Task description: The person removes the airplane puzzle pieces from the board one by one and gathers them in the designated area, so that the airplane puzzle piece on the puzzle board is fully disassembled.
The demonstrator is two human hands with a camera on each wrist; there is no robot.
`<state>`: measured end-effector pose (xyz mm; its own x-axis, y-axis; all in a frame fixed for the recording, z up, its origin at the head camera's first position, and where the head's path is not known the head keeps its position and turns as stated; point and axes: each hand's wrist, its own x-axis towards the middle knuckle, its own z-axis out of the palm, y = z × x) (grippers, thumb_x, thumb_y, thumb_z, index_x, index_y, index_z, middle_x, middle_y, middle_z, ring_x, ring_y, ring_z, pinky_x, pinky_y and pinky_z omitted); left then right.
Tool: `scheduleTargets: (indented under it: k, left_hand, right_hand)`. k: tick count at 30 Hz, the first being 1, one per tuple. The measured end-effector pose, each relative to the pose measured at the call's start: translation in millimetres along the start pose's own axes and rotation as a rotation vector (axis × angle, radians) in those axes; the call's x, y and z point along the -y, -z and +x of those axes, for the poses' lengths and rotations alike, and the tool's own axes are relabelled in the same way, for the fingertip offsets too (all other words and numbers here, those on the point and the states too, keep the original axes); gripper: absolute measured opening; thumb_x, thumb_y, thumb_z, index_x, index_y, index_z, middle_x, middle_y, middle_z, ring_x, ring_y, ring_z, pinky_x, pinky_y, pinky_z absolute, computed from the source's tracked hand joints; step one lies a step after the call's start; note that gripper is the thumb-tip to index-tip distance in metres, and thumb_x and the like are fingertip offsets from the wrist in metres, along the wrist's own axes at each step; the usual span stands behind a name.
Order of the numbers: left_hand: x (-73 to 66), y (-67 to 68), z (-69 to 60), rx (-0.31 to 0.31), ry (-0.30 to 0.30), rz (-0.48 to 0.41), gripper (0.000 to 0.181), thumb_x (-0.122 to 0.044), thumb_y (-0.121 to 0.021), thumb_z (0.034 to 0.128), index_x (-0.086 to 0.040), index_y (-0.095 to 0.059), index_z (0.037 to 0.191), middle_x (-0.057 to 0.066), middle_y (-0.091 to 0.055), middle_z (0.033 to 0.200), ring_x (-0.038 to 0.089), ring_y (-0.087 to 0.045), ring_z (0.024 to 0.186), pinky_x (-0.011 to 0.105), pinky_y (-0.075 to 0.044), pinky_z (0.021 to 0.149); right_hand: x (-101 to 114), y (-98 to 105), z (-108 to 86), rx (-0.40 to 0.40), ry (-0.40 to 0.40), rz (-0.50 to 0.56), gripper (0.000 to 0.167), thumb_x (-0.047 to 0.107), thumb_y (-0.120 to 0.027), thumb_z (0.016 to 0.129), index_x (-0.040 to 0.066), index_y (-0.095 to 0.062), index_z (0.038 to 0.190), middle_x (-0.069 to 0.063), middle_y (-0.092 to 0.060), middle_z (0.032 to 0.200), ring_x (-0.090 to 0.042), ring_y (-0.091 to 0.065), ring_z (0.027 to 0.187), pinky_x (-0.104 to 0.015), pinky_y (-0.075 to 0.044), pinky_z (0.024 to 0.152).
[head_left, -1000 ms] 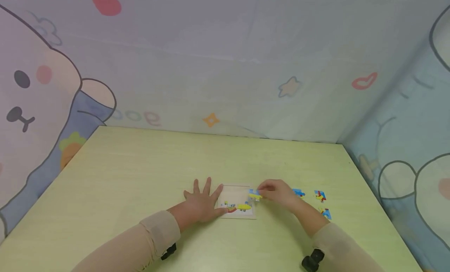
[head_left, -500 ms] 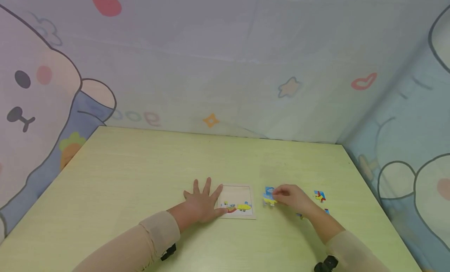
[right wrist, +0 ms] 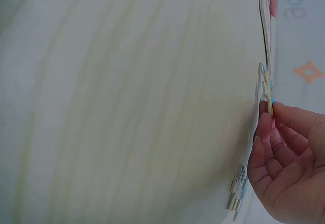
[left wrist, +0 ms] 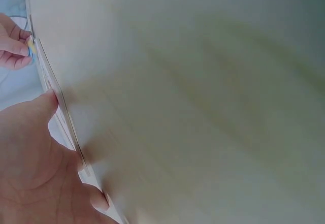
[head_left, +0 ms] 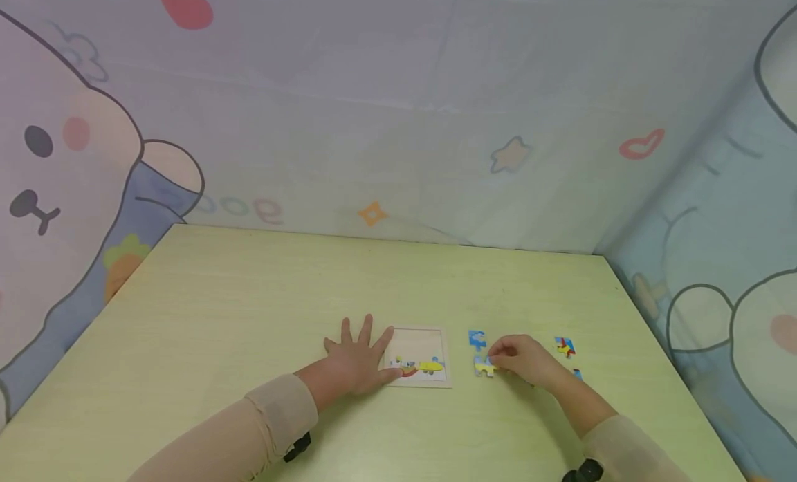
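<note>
yellow and pale blue, the puzzle piece (head_left: pixel 482 366) is pinched at its right side between thumb and fingers of the right hand (head_left: pixel 528 359), low at the bench (head_left: pixel 280 295); we cannot tell whether its underside touches down. we judge it light, thin and stiff, going by the slim edge in the right wrist view. it should not sag, though its narrow knobs look likeliest to chip, and the printed face may be a little slick. we would take it by a broad side, as here, leaving the knobs free; lying flat, it would give fingertips little to catch.

just beyond it lies a blue piece (head_left: pixel 477 339). to its left is the shallow tray (head_left: pixel 447 357), with the left hand (head_left: pixel 358 364) spread at its left side, fingers straight and grasping nothing. farther right we see a red-and-blue piece (head_left: pixel 565 347) and, partly behind the wrist, another piece (head_left: pixel 578 373).
</note>
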<state>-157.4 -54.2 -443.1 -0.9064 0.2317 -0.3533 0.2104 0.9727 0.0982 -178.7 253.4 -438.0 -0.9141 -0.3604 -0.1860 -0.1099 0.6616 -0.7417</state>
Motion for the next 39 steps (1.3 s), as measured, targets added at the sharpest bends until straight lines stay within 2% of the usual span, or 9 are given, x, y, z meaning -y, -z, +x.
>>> scheduleTargets:
  k: [6, 14, 26, 30, 34, 39]
  left_hand:
    - [0.0, -1.1, 0.3, 0.006, -0.001, -0.005, 0.080, -0.070, -0.040, 0.0852, -0.030, -0.014, 0.150, 0.012, -0.005, 0.156, 0.049, -0.006, 0.136, 0.070, -0.023, 0.093]
    - [0.6, -1.2, -0.4, 0.002, -0.004, 0.000, 0.080, -0.070, -0.038, 0.0852, -0.030, -0.014, 0.150, 0.012, -0.005, 0.155, 0.049, -0.007, 0.136, 0.070, -0.023, 0.093]
    - [-1.1, 2.5, -3.3, 0.004, -0.002, -0.009, 0.080, -0.070, -0.039, 0.0852, -0.030, -0.014, 0.150, 0.012, -0.005, 0.155, 0.049, -0.007, 0.136, 0.070, -0.023, 0.094]
    - [-1.3, 2.3, -3.3, -0.004, -0.001, -0.017, 0.080, -0.069, -0.040, 0.0851, -0.029, -0.016, 0.150, 0.013, -0.006, 0.155, 0.049, -0.007, 0.136, 0.070, -0.023, 0.094]
    - [-1.1, 2.7, -3.5, -0.005, 0.000, -0.021, 0.081, -0.069, -0.041, 0.0850, -0.029, -0.016, 0.150, 0.012, -0.006, 0.155, 0.049, -0.007, 0.136, 0.070, -0.023, 0.094]
    - [-0.4, 1.9, -2.1, 0.007, 0.001, -0.008, 0.081, -0.070, -0.040, 0.0849, -0.030, -0.015, 0.150, 0.012, -0.005, 0.155, 0.049, -0.006, 0.136, 0.070, -0.023, 0.094]
  right_hand:
    - [-1.0, -3.6, 1.6, -0.028, 0.026, -0.096, 0.006, 0.008, -0.062, 0.089, 0.004, -0.065, 0.088, 0.000, -0.061, 0.077, -0.015, -0.053, 0.068, -0.031, -0.044, 0.063]
    - [0.2, -8.7, 3.8, -0.065, 0.002, -0.208, 0.006, 0.008, -0.063, 0.088, 0.008, -0.064, 0.082, 0.004, -0.059, 0.077, -0.013, -0.050, 0.071, -0.031, -0.042, 0.067]
    - [1.3, -8.2, 4.0, -0.055, 0.020, -0.233, 0.007, 0.008, -0.062, 0.088, 0.009, -0.064, 0.082, 0.004, -0.059, 0.078, -0.013, -0.049, 0.072, -0.032, -0.042, 0.068]
    - [2.1, -9.6, 5.3, -0.080, 0.042, -0.248, 0.007, 0.009, -0.062, 0.089, 0.009, -0.064, 0.082, 0.004, -0.060, 0.080, -0.013, -0.051, 0.075, -0.034, -0.044, 0.072]
    - [8.5, -17.1, 8.9, -0.118, 0.080, -0.211, 0.006, 0.010, -0.063, 0.088, 0.006, -0.066, 0.086, 0.003, -0.062, 0.083, -0.013, -0.055, 0.077, -0.033, -0.046, 0.073]
    - [25.4, -33.1, 14.6, -0.086, 0.119, -0.154, 0.006, 0.010, -0.064, 0.088, 0.008, -0.068, 0.091, 0.003, -0.063, 0.086, -0.013, -0.055, 0.079, -0.031, -0.047, 0.073]
